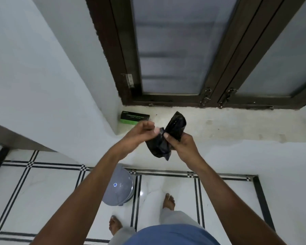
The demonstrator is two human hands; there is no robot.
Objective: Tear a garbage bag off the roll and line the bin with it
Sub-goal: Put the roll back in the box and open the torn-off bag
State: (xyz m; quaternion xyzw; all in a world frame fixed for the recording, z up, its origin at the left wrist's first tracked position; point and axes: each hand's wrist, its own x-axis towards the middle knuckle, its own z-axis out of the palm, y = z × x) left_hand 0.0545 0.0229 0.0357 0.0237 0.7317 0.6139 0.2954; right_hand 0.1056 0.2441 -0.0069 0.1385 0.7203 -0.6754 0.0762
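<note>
Your right hand (181, 147) is closed around the black garbage bag roll (175, 126), held up in front of the window ledge (237, 126), with a loose bag end (159, 147) hanging below it. Your left hand (141, 131) is mostly curled, fingertips pinching the loose plastic edge right beside your right thumb. The grey bin (117, 186), lid on, sits on the tiled floor (42, 191) below your left forearm; a green-and-black box (134, 117) lies on the ledge near the corner.

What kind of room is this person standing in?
Probably a room at home. The floor is shiny white tile with black lines, a dark-framed window sits above a ledge, and a small grey bin stands below.
</note>
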